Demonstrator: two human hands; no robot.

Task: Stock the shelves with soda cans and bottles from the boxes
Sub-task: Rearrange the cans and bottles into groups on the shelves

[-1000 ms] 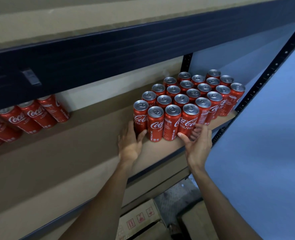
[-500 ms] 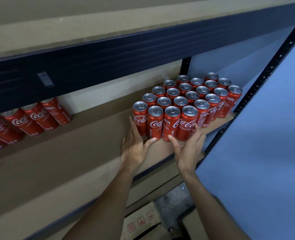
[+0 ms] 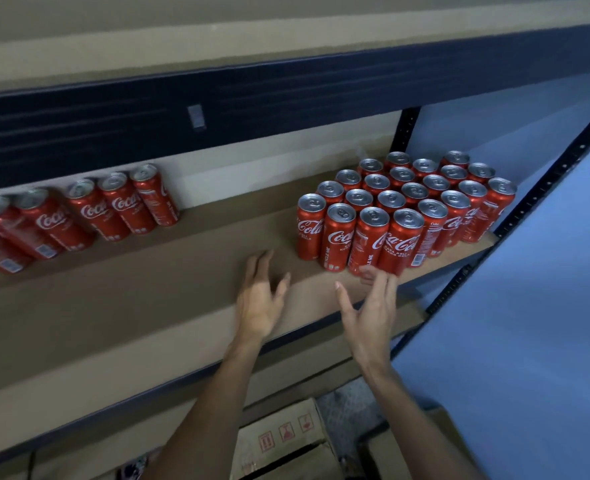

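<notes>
Two hands, your left hand point(image 3: 259, 299) and right hand point(image 3: 369, 306), hover with fingers spread and hold nothing at the front edge of the shelf point(image 3: 148, 306). The block of cans point(image 3: 404, 202) stands upright at its right end, just beyond your right fingertips. The placing step appears complete. Next, reach down to the box point(image 3: 283, 434) below for further stock.

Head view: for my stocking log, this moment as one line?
left hand open | right hand open, near front cans | can block upright on shelf

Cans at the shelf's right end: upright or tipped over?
Upright. The cans stand on their bases on the shelf, silver lids up, in tight rows.
</notes>
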